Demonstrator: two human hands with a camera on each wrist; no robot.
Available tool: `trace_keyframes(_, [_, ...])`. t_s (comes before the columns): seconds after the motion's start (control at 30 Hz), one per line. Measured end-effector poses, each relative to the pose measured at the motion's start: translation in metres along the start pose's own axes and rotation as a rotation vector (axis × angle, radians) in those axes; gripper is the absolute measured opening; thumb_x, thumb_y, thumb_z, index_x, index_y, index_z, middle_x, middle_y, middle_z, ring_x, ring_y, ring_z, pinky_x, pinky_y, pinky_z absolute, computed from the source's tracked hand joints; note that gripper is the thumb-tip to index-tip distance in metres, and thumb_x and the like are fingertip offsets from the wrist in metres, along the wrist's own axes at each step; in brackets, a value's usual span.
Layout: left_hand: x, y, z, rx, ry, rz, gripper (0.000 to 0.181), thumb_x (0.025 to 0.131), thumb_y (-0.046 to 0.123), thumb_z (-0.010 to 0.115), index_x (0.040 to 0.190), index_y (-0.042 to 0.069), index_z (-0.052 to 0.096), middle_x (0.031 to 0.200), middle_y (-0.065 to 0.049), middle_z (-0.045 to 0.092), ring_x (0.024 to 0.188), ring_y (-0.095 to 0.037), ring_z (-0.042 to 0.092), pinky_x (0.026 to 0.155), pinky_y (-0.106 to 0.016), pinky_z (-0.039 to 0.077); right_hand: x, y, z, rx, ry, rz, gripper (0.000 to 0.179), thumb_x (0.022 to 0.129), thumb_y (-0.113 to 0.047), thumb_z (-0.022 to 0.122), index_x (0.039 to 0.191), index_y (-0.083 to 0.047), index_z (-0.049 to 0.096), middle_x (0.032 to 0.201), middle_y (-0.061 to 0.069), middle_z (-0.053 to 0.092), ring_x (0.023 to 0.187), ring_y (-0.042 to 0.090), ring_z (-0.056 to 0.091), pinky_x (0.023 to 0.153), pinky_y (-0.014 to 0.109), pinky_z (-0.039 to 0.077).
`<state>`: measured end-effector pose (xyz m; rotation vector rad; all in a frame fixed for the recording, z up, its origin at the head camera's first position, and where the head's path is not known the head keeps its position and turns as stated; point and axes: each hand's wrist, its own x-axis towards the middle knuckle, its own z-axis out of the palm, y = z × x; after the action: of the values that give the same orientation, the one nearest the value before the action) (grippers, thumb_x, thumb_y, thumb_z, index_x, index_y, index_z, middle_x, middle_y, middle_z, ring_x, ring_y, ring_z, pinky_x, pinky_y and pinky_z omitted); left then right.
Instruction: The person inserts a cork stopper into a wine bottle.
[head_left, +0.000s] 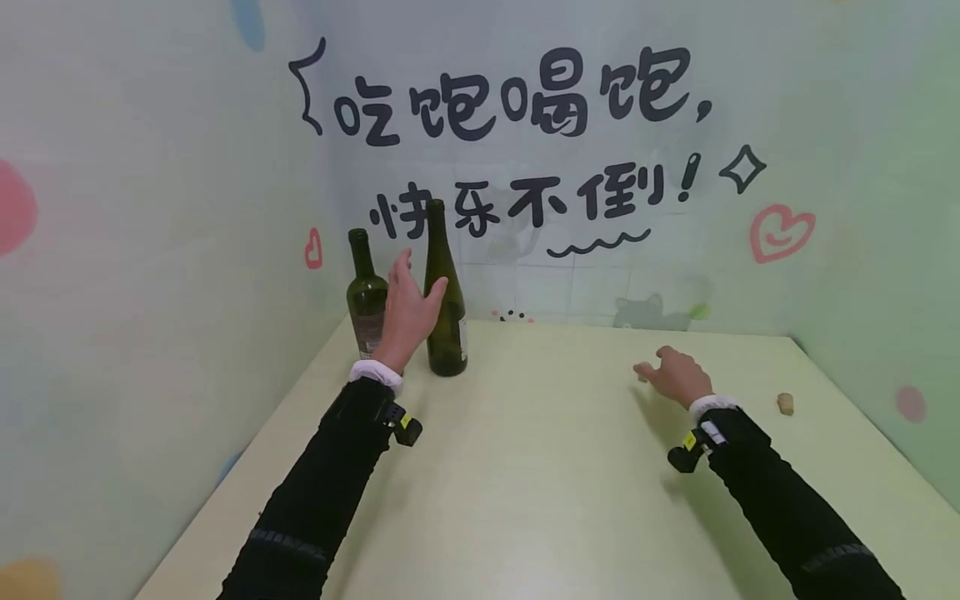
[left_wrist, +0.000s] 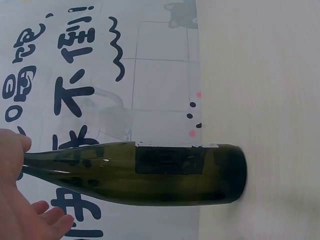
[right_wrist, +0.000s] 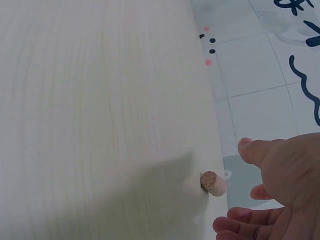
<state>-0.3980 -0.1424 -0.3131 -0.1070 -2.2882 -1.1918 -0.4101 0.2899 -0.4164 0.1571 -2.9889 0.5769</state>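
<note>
A tall green wine bottle (head_left: 447, 333) stands upright at the back left of the table. My left hand (head_left: 408, 312) is raised beside its neck, thumb and fingers spread. In the left wrist view the hand overlaps the top of the neck, and the bottle's mouth is hidden. A second, shorter green bottle (head_left: 366, 300) with a dark label stands to the left, partly behind this hand. My right hand (head_left: 677, 377) hovers over the right side of the table, fingers loosely bent and apart. A cork (right_wrist: 213, 183) stands on the table just beyond its fingertips.
Another cork (head_left: 785, 403) is on the table to the right of my right hand. The pale table (head_left: 540, 467) meets a back wall (head_left: 525, 283) with printed writing. Side walls border it on left and right.
</note>
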Motion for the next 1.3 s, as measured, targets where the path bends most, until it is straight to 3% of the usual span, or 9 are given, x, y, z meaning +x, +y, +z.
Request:
trace_keyframes(0.17, [0.007, -0.001, 0.006, 0.022, -0.010, -0.033, 0.079, 0.093, 0.050, 0.053, 0.154, 0.013, 0.018, 0.153, -0.012, 0.027, 0.137, -0.030, 0.033, 0.107, -0.047, 0.029, 0.015, 0.009, 0.011, -0.037, 0.001, 0.000, 0.068, 0.091, -0.043, 0.056, 0.126, 0.015, 0.049, 0.113, 0.035, 0.057, 0.093, 0.048, 0.059, 0.072, 0.055, 0.048])
trace_keyframes(0.43, [0.019, -0.010, 0.002, 0.016, -0.018, -0.062, 0.082, 0.092, 0.053, 0.052, 0.154, 0.014, 0.017, 0.153, -0.014, 0.026, 0.137, -0.033, 0.032, 0.106, -0.051, 0.030, 0.036, 0.006, 0.032, -0.075, 0.016, 0.023, 0.058, 0.091, -0.045, 0.055, 0.109, 0.010, 0.058, 0.099, 0.028, 0.063, 0.075, 0.039, 0.061, 0.057, 0.048, 0.047])
trace_keyframes(0.67, [0.025, -0.021, 0.012, -0.029, -0.025, -0.071, 0.084, 0.091, 0.058, 0.051, 0.154, 0.013, 0.017, 0.153, -0.014, 0.027, 0.137, -0.029, 0.032, 0.106, -0.049, 0.030, 0.042, 0.011, 0.042, -0.122, 0.038, 0.050, 0.040, 0.092, -0.035, 0.056, 0.084, 0.003, 0.062, 0.070, 0.014, 0.058, 0.058, 0.029, 0.053, 0.046, 0.043, 0.042])
trace_keyframes(0.93, [0.029, -0.027, 0.024, -0.041, -0.024, -0.075, 0.087, 0.089, 0.059, 0.052, 0.154, 0.012, 0.018, 0.153, -0.014, 0.027, 0.137, -0.029, 0.033, 0.106, -0.049, 0.031, 0.046, 0.012, 0.042, -0.122, 0.063, 0.025, 0.022, 0.090, -0.015, 0.054, 0.084, 0.003, 0.066, 0.074, 0.017, 0.063, 0.062, 0.031, 0.059, 0.048, 0.047, 0.045])
trace_keyframes(1.3, [0.035, -0.031, 0.034, -0.006, -0.011, -0.097, 0.085, 0.089, 0.059, 0.052, 0.153, 0.013, 0.020, 0.149, -0.015, 0.033, 0.133, -0.031, 0.038, 0.104, -0.051, 0.031, 0.031, -0.017, 0.026, -0.080, 0.138, -0.053, 0.023, 0.085, -0.013, 0.055, 0.095, 0.003, 0.068, 0.085, 0.016, 0.067, 0.064, 0.026, 0.059, 0.050, 0.042, 0.047])
